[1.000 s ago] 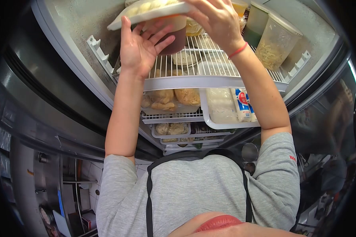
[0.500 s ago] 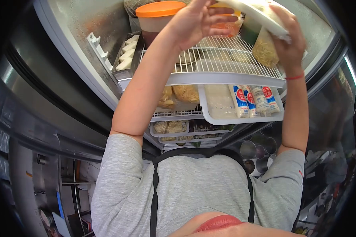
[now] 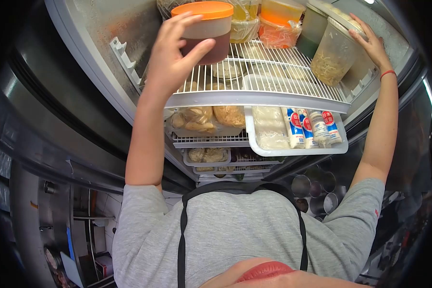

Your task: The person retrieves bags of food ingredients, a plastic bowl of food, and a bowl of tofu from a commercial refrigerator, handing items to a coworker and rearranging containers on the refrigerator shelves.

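At the upper left of the fridge shelf, my left hand is at the front left of a round tub with an orange lid and dark red contents. Its fingers curve over the lid's edge and the thumb stands apart. My right hand has its fingers spread against the side of a clear plastic container of pale shreds and the edge of the white lid on top. The container leans at the shelf's right end, with a dark green tub beside it.
Tubs with orange contents and yellow contents stand at the back of the wire shelf. Below, a white tray holds several printed tubes and pale packs, jutting past the shelf edge. Bagged food sits left.
My left hand has come left and down to the orange-lidded tub. The white lid, held up in my right hand before, now sits on the clear container, and my right hand has shifted right.
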Available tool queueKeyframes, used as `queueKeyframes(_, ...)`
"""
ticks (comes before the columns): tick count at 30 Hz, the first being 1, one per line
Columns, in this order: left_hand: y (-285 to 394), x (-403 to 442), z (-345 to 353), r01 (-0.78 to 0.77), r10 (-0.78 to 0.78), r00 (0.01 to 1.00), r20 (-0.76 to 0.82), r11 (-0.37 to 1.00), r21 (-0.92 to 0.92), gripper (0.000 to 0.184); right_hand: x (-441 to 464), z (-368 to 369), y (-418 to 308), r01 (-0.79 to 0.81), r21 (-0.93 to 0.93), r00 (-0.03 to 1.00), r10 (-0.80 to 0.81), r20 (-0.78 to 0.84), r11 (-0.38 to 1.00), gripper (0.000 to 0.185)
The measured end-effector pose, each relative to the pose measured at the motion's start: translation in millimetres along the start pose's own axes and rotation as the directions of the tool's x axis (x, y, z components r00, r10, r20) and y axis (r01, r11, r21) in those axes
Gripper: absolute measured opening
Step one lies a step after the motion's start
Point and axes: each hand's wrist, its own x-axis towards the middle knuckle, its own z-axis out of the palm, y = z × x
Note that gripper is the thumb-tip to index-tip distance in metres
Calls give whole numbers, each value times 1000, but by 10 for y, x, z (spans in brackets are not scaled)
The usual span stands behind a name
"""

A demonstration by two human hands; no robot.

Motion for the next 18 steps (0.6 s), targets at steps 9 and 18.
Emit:
queueKeyframes(9,-179,-840,-395,86,-100,995,-11,790,607,41,-146,130,-1106,391,-171,870,-423,-252,905,50)
queueKeyframes(18,-461,-1005,-198,37,56,990,-129,780,625,32,148,751,-1428,141,180,917,-197,347,974,48)
